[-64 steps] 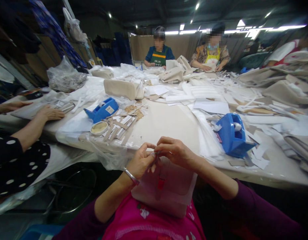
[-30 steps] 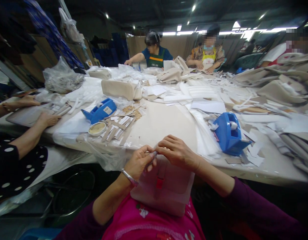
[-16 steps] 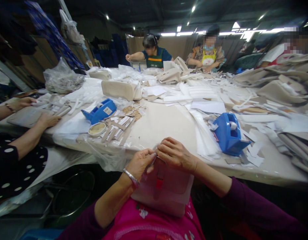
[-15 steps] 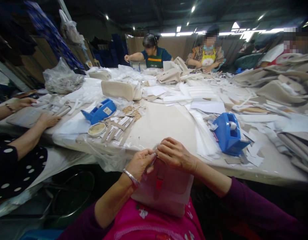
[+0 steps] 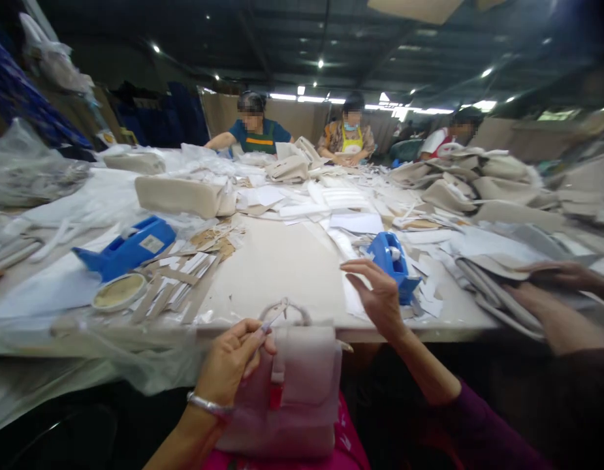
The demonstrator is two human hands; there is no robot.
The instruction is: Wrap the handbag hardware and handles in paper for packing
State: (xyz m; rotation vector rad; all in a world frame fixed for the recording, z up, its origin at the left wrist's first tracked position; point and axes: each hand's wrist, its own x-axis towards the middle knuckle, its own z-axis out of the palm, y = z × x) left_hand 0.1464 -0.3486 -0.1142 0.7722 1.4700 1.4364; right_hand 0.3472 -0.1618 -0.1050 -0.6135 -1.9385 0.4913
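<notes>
A beige-grey flap bag (image 5: 309,369) leans against my lap at the table edge, with a red piece (image 5: 275,396) at its front strap. A thin handle loop (image 5: 302,308) stands up from its top. My left hand (image 5: 240,356), with a silver bangle at the wrist, is closed in a pinch on a thin pale strip (image 5: 272,320) at the handle's left end. What the strip belongs to is unclear. My right hand (image 5: 377,294) is off the bag, fingers stretched and apart, just in front of a blue tape dispenser (image 5: 407,287). Its fingers hold nothing visible.
Left on the table are another blue tape dispenser (image 5: 135,245), a round tub (image 5: 119,291), and cut strips (image 5: 177,284). A beige bag (image 5: 177,196) lies behind them. At right, a co-worker's hands (image 5: 541,294) handle stacked beige pieces (image 5: 492,277). Other people sit across the table.
My right hand has left the bag's top and moved right to the tape dispenser, opening. My left hand still pinches at the handle. The view has turned right.
</notes>
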